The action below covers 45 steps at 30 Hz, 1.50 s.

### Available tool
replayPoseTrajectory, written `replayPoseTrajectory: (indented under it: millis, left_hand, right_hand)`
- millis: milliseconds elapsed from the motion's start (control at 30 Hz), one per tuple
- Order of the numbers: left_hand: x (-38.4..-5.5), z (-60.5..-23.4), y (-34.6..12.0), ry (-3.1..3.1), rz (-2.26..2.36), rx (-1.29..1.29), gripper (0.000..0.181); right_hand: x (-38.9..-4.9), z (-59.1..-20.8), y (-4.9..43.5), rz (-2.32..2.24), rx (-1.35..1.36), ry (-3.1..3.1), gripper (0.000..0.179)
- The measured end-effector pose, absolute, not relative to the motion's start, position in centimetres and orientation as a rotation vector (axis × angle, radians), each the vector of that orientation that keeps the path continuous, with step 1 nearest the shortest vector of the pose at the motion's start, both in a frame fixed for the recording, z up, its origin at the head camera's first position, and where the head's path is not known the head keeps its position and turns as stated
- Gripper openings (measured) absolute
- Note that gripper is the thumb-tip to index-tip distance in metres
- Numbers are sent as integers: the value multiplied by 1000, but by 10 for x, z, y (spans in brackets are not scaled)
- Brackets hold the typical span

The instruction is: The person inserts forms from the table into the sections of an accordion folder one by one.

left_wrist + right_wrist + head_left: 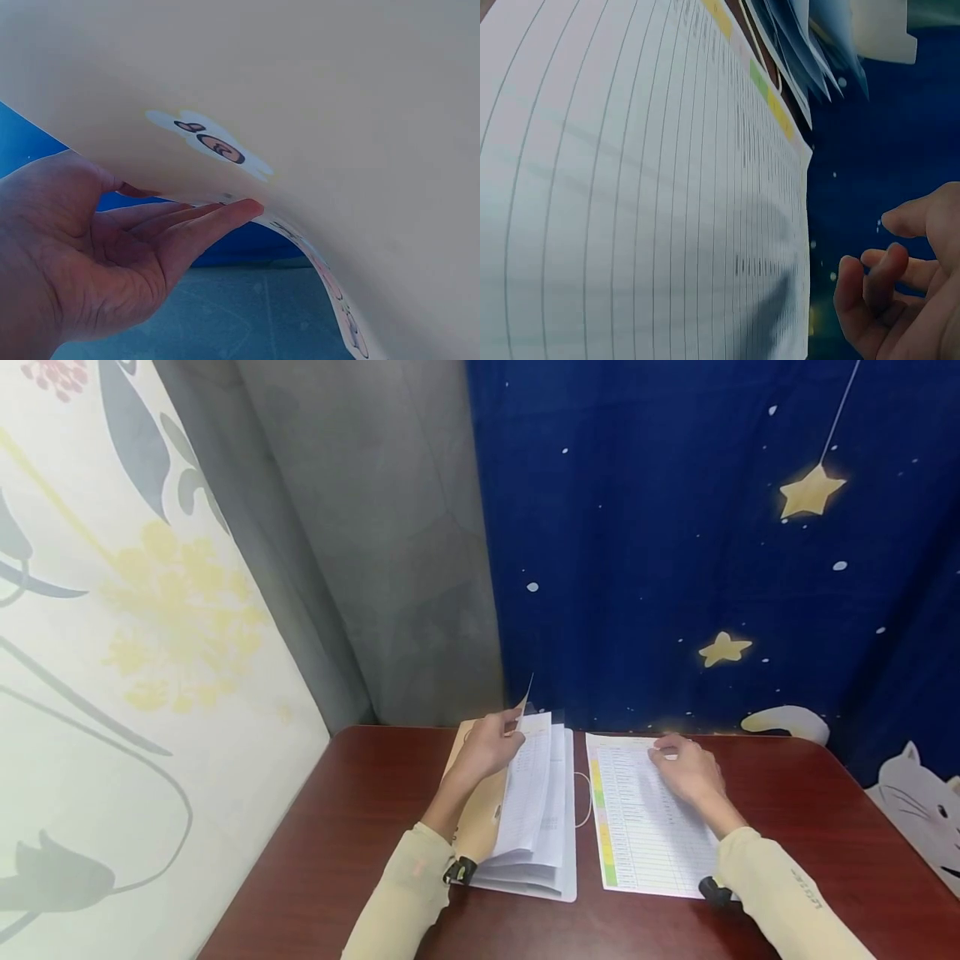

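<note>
A folder with a tan cover (487, 797) lies partly open on the table, white printed pages (534, 793) fanned inside it. My left hand (491, 745) pinches the cover near its top edge and holds it raised. In the left wrist view the cover (352, 97) bends past the fingertips and bears a small cartoon print (219, 145). Right of the folder lies a printed table sheet (645, 835) with a coloured strip along its left side. My right hand (688, 768) hovers over its upper part, fingers loosely curled around nothing in the right wrist view.
The dark red table (300, 860) has rounded far corners. A white elastic loop (589, 802) sticks out from the folder toward the sheet. Behind the table hang a grey curtain (390, 543) and a blue star-patterned one (637, 552); a flower-patterned white surface (90, 710) stands at left.
</note>
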<state>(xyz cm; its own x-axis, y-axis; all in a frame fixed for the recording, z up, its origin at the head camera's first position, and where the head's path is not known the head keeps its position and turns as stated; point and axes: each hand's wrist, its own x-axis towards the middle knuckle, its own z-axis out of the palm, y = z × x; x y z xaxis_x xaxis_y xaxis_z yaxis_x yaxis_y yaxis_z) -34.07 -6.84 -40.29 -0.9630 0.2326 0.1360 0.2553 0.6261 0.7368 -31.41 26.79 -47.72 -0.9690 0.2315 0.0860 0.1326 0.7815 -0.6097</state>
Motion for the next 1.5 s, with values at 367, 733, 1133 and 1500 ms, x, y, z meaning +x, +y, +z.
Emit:
replayPoseTrajectory:
  millis: [367,733,1133,1500]
  left_hand:
    - [-341,-403,-69,-2803,-1294,-409,56]
    - [-340,-404,-69,-2788,-1304,-442,55]
    - [-340,-404,-70,-2788,-1337,-441,54]
    - [-340,-405,-70,-2792,-1342,-440,55]
  right_hand:
    - [-298,-483,311,844,-500,-2928,78]
    - [-290,-493,336,785,-555,-2942,73]
    - [-289,-493,332,772,-531,-2976,66]
    - [-290,-495,333,846,-562,-2980,67]
